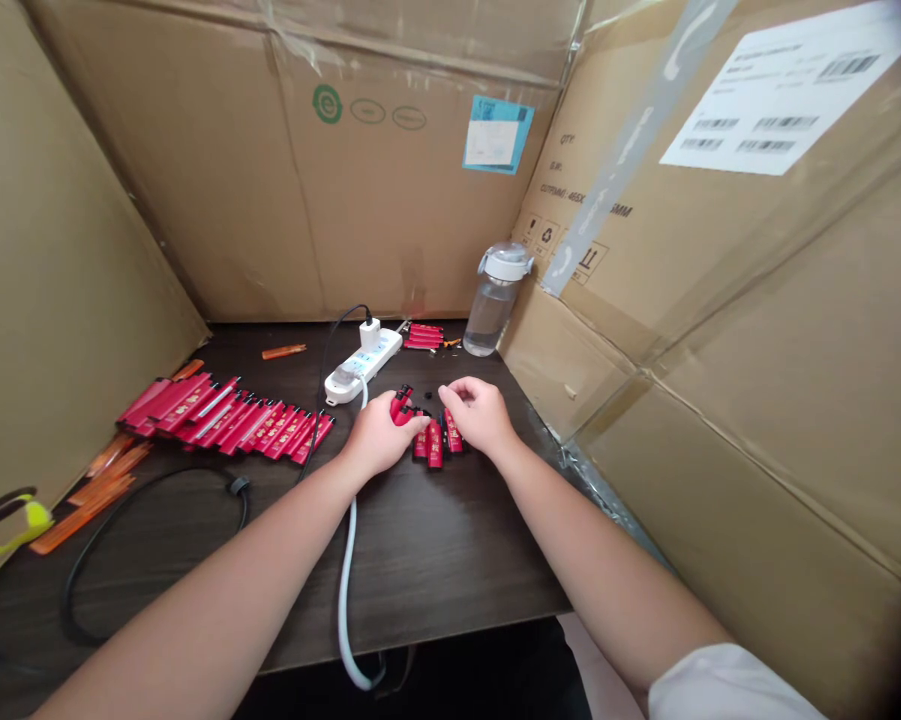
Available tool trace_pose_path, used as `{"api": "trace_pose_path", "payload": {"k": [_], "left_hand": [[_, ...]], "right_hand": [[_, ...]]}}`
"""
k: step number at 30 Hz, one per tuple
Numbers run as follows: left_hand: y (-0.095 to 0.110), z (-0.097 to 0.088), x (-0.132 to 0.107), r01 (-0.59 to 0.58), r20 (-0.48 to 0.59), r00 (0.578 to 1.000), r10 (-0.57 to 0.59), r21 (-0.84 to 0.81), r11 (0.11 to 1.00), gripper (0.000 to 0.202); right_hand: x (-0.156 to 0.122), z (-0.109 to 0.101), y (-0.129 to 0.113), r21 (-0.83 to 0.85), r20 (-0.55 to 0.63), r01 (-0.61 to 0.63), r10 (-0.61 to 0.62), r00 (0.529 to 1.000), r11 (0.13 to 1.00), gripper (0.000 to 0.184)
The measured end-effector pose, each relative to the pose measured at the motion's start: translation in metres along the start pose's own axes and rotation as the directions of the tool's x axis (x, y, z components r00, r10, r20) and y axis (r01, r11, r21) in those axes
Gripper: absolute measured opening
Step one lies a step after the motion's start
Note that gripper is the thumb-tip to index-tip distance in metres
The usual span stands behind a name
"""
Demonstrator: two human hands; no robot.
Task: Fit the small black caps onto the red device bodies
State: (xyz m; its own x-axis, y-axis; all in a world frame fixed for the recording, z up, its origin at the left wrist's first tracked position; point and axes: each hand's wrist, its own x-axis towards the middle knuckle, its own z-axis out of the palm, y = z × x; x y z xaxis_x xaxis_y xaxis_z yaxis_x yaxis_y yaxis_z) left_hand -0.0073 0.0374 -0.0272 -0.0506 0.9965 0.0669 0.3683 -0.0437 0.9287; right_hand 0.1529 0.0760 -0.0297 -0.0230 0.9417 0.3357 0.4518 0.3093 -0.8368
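Observation:
My left hand [379,436] is closed around a small red piece with black ends [400,404], held tilted; its exact kind is too small to tell. Just to the right, my right hand [481,412] has its thumb and fingers pressed together in a pinch, and whatever may be between them is hidden. Between and below the hands lie several short red pieces with gold print [435,446] on the dark tabletop. A tiny black bit [428,395] rests just beyond them.
A long row of red pieces [229,418] lies at left, with orange strips [94,505] beside it. Behind my hands are a white power strip [364,365], a stack of red pieces [424,337] and a water bottle [490,305]. Cables cross the table; cardboard walls [390,220] surround it.

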Motion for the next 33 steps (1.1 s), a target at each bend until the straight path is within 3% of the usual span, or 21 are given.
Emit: {"api": "trace_pose_path", "payload": {"k": [2, 5, 8, 13, 15, 20, 25, 28, 30, 33], "left_hand": [[0.004, 0.0, -0.005, 0.031, 0.025, 0.999, -0.027, -0.152, 0.988, 0.035], [0.01, 0.002, -0.011, 0.04, 0.151, 0.989, 0.007, -0.307, 0.951, 0.038], [0.013, 0.003, -0.014, 0.03, 0.23, 0.97, 0.082, -0.445, 0.895, 0.042], [0.011, 0.003, -0.016, 0.088, 0.294, 0.95, 0.106, -0.578, 0.811, 0.054], [0.009, 0.003, -0.016, 0.08, 0.265, 0.959, 0.099, -0.589, 0.804, 0.056], [0.004, 0.005, -0.01, 0.067, 0.158, 0.987, 0.039, -0.612, 0.788, 0.048], [0.001, 0.007, -0.007, 0.049, 0.127, 0.992, 0.01, -0.45, 0.892, 0.037], [0.004, 0.006, -0.009, -0.062, 0.023, 0.997, 0.074, -0.341, 0.938, 0.029], [0.007, 0.005, -0.011, -0.099, 0.014, 0.994, 0.109, -0.311, 0.945, 0.027], [0.011, 0.004, -0.014, -0.088, 0.093, 0.988, 0.124, -0.319, 0.944, 0.025]], "right_hand": [[-0.004, -0.001, -0.006, 0.157, 0.128, -0.011, -0.009, 0.992, 0.988, 0.024], [-0.012, -0.001, -0.016, 0.348, 0.365, -0.053, -0.084, 0.927, 0.936, 0.023], [-0.016, -0.004, -0.023, 0.421, 0.436, -0.128, -0.076, 0.897, 0.898, 0.024], [-0.016, -0.011, -0.029, 0.42, 0.552, -0.221, -0.054, 0.832, 0.88, 0.026], [-0.017, -0.012, -0.029, 0.412, 0.548, -0.22, -0.048, 0.835, 0.884, 0.024], [-0.017, -0.004, -0.023, 0.454, 0.429, -0.188, -0.028, 0.903, 0.871, 0.026], [-0.015, 0.003, -0.018, 0.273, 0.241, -0.04, -0.028, 0.97, 0.961, 0.019], [-0.015, 0.001, -0.018, 0.058, 0.225, 0.165, -0.174, 0.959, 0.985, 0.02], [-0.015, -0.001, -0.018, -0.037, 0.253, 0.264, -0.247, 0.935, 0.964, 0.019], [-0.016, -0.004, -0.017, -0.003, 0.316, 0.233, -0.22, 0.923, 0.973, 0.019]]}}
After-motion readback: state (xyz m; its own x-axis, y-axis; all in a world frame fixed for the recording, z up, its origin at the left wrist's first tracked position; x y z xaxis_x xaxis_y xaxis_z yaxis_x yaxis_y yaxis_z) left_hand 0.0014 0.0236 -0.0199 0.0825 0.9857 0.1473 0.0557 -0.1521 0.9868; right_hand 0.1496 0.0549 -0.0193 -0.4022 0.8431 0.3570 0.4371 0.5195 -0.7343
